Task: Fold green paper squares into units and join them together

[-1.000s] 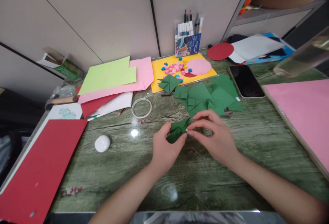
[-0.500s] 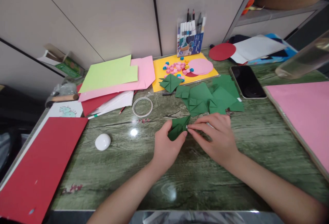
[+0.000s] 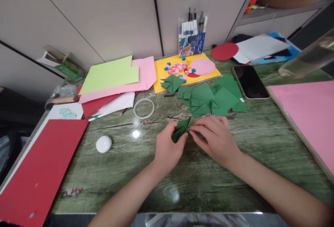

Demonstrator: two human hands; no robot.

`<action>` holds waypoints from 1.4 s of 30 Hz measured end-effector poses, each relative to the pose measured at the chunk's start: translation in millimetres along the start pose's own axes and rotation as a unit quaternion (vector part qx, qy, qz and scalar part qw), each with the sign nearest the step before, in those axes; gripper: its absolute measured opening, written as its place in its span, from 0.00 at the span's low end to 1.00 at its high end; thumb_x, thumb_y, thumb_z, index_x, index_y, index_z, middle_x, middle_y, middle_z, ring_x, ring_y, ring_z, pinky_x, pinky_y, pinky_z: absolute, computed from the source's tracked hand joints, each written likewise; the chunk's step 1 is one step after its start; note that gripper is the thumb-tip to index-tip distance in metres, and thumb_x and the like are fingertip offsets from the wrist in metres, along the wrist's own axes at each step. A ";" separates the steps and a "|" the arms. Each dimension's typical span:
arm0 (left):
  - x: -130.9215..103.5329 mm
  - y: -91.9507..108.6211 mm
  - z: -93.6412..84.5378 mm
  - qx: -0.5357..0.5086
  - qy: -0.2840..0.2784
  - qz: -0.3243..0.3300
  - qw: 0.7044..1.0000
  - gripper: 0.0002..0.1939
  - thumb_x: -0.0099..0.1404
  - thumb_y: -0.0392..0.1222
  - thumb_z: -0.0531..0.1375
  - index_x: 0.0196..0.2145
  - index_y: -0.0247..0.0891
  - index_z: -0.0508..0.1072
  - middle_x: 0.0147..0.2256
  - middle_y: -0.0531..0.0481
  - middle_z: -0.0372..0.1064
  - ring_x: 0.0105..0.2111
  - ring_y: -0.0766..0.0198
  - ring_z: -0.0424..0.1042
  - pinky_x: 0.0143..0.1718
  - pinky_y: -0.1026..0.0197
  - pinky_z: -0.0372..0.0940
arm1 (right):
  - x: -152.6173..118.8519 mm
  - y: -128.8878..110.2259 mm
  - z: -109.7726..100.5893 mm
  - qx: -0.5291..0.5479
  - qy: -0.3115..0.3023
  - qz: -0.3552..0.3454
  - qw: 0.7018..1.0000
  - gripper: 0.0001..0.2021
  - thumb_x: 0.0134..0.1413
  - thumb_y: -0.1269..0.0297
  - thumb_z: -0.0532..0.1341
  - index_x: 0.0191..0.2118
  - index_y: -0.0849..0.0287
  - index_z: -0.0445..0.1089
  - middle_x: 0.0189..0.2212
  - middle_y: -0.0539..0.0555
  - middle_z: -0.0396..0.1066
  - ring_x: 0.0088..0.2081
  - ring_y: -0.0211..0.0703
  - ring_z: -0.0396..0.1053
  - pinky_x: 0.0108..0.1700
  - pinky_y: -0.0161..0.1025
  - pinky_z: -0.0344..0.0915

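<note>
My left hand (image 3: 169, 147) is closed around a folded piece of green paper (image 3: 181, 129), thumb in front and fingers behind. At the paper's right edge, the thumb and forefinger of my right hand (image 3: 217, 138) pinch together on a tiny whitish piece (image 3: 189, 128), too small to make out well. Just beyond my hands lies a group of folded green papers (image 3: 203, 96), one with a small white strip (image 3: 241, 100) stuck on it. Another folded green piece (image 3: 172, 83) rests partly on a yellow sheet (image 3: 159, 70).
A tape ring (image 3: 144, 108) and a white round object (image 3: 103, 144) lie to the left, near a red sheet (image 3: 44, 168). A phone (image 3: 251, 82) and a pink sheet (image 3: 305, 108) are at right. A pen box (image 3: 191, 42) stands behind pink and blue bits (image 3: 177, 69).
The folded green paper has tilted and turned slightly in my left hand. The white piece at my right fingertips shows less than before. The whole view has shifted a little.
</note>
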State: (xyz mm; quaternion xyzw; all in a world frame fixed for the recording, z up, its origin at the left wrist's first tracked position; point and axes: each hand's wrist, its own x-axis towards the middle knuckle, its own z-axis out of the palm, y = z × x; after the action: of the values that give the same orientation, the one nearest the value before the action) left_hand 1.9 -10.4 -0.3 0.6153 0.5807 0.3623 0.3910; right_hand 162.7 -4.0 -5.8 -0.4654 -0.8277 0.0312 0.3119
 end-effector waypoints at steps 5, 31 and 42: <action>-0.5 0.2 0.6 0.004 -0.007 0.000 1.000 0.07 0.56 0.35 0.58 0.35 0.40 0.67 0.31 0.54 0.69 0.32 0.64 0.67 0.36 0.63 0.60 | 0.5 0.5 0.3 -0.002 -0.001 0.001 1.000 0.03 0.53 0.70 0.58 0.32 0.59 0.68 0.31 0.53 0.72 0.35 0.42 0.66 0.39 0.43 0.54; -3.5 -1.3 2.6 -0.072 0.006 -0.015 0.997 0.34 0.57 0.33 0.59 0.58 0.46 0.51 0.37 0.51 0.67 0.40 0.61 0.69 0.45 0.54 0.64 | 0.8 5.5 6.1 0.009 0.021 -0.069 0.997 0.04 0.52 0.74 0.56 0.33 0.63 0.68 0.31 0.58 0.69 0.35 0.44 0.67 0.37 0.41 0.64; -2.2 -0.5 0.1 -0.053 0.009 -0.017 0.998 0.32 0.57 0.34 0.59 0.57 0.46 0.54 0.37 0.51 0.67 0.40 0.61 0.69 0.43 0.56 0.65 | -1.9 7.0 6.3 0.015 0.017 -0.073 0.997 0.04 0.53 0.73 0.58 0.35 0.64 0.69 0.32 0.58 0.69 0.36 0.43 0.67 0.38 0.41 0.64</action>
State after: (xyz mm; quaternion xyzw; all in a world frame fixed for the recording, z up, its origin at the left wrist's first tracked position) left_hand 1.7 -12.6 -0.8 0.5804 0.5749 0.3913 0.4236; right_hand 165.3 -0.1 -14.2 -0.3996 -0.8533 0.0131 0.3347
